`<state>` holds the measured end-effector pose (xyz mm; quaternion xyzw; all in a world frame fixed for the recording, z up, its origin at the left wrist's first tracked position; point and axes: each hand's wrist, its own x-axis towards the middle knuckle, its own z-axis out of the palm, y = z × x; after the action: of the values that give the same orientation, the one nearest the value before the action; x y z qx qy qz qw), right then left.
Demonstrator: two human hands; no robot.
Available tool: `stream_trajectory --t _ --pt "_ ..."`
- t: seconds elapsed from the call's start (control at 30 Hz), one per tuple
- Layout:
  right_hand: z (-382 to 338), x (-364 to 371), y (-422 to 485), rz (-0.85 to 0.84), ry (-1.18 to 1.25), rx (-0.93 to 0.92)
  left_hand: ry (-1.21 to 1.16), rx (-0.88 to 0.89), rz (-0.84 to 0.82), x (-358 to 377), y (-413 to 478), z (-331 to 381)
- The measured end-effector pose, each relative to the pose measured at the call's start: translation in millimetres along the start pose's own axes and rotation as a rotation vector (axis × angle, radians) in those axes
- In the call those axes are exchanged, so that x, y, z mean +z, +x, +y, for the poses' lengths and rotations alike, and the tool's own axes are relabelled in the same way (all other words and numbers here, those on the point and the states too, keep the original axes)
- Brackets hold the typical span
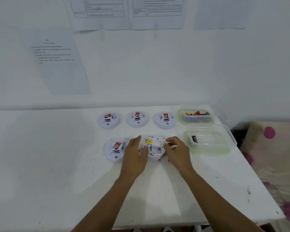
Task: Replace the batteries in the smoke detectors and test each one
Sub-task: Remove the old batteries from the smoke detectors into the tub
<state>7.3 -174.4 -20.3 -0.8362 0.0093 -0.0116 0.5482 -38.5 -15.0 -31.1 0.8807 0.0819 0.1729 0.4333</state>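
Head view, read from left to right. On the white table (57, 156) an upright detector (115, 149) with a red label stands just beside our left hand (135, 154). That hand's fingers lie nearly straight against the left rim of the overturned detector (153, 147). This unit lies between our hands, its underside with a yellow label facing up. Our right hand (177, 151) curls its fingers around the right rim. Behind the hands, well apart from them, three more detectors (137, 118) stand in a row. Farther right, a near tub (208, 149) holds one dark battery (194, 139). Behind it, a far tub (197, 120) holds many coloured batteries (197, 113).
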Motion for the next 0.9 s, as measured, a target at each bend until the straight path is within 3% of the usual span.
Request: stream_trajectory --t 0.13,0.23,0.3,0.43,0.5,0.57,0.63,0.73,0.9 --pt "-7 3 -2 0.064 -0.065 -0.161 0.345 0.279 0.103 -32 13 -23" --pt "-20 13 -5 0.023 -0.068 -0.237 0.611 0.205 -0.036 -54 24 -59" --pt "-27 21 -7 -0.007 -0.064 -0.268 0.583 0.142 -0.183 -62 24 -74" --pt "-38 38 -13 -0.096 -0.068 -0.305 0.242 0.080 -0.060 -69 24 -64" --pt "-45 48 -17 -0.163 -0.080 -0.323 -0.171 -0.133 0.034 -77 24 -45" --pt "-54 61 -20 -0.251 -0.092 -0.364 -0.779 -0.407 -0.072 -83 25 -30" --pt "-61 75 -24 -0.308 -0.112 -0.416 -1.137 -0.508 -0.188 -88 25 -29" --pt "-68 94 -29 -0.262 -0.134 -0.420 -1.286 -0.561 -0.181 -91 26 -28" --pt "-73 108 -35 -0.225 -0.141 -0.441 -1.261 -0.539 -0.197 -96 25 -39"
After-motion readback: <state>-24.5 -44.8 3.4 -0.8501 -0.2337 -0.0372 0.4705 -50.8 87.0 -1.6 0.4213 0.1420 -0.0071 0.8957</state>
